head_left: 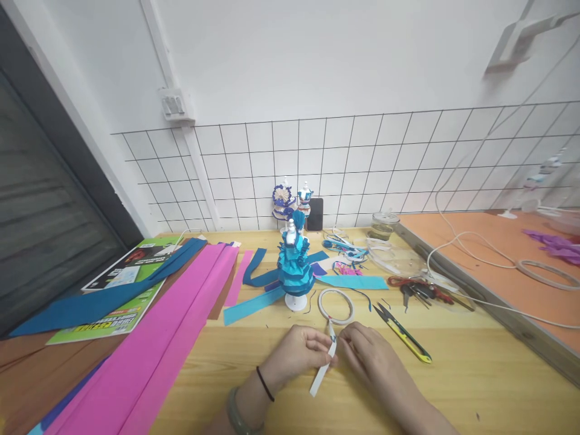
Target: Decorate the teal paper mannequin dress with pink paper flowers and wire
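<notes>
My left hand (303,347) is closed, pinching a strip of white tape (319,379) between thumb and fingers. The strip's lower end hangs free, and its upper part leads toward a roll of tape (351,308) lying flat on the table. A small dark blue mark shows near the strip's upper part. Close beside it, my right hand (369,356) has its fingers bent and pressed together at the strip's edge; whatever lies between them is hidden. Behind the hands, a small white figure on a round base wears a layered teal paper dress (295,266).
Yellow-handled snips (403,333) lie right of my right hand, with a bunch of keys (423,293) behind. Teal paper strips (254,305) and long pink paper (181,326) spread leftward over a magazine (149,251). Two more dressed figures (283,196) and a phone (316,214) stand by the wall grid.
</notes>
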Motion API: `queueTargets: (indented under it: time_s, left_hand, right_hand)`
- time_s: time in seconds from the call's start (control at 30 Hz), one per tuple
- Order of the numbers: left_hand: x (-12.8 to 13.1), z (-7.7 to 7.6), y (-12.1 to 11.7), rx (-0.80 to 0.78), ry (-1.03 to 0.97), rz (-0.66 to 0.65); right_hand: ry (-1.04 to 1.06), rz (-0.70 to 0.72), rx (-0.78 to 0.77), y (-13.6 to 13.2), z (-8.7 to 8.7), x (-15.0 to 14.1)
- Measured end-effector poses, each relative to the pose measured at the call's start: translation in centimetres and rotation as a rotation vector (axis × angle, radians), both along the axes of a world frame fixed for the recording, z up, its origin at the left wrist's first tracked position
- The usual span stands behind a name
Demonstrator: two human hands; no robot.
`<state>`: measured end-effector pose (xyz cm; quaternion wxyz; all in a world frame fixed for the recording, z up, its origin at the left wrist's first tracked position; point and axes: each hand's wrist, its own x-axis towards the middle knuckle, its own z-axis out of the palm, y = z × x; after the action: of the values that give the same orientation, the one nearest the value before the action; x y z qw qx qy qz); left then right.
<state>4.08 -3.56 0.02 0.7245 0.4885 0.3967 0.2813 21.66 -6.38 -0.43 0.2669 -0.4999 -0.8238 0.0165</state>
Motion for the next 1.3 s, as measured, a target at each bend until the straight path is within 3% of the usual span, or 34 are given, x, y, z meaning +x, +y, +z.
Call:
queueTargets:
  time_s: [0.27,0.5,0.67,0.77,0.93,1.03,1.17,1.3]
  left_hand:
    - [0.0,0.2,0.1,-0.01,0.047,0.0]
    - [-0.5,0.1,0.4,0.121,0.113,0.017]
    - [-0.6,0.0,0.8,0.255,0.186,0.207]
    - [-0.6,0.7,0.5,0.116,0.078,0.226]
    - [-0.4,1.2,-0.4,-0.158,-0.122,0.053]
    - [0.0,0.6,-0.5,-0.125,-0.087,0.098]
    - [0.4,0.1,-0.4,0.079,0.095,0.281]
    - [0.2,1.0,-0.4,-0.127,-0.141,0.219]
  right_hand:
    - [0.121,-0.038,-0.125,0.1,0.5,0.3]
    - [0.315,-0.036,-0.345,0.0,1.0,0.3]
    - [0.337,-0.043,-0.361,-0.1,0.8,0.1]
    - [0.328,-0.036,-0.346,-0.2,0.6,-0.3]
    - [0.36,-0.016,-0.342,-0.3,0.2,-1.3]
    - [0.378,-0.005,-0.336,-0.3,0.1,-1.6]
    - [0.411,-0.043,-0.328,-0.3,-0.1,-1.7]
    - [0.431,-0.059,-0.31,-0.3,-0.6,-1.7]
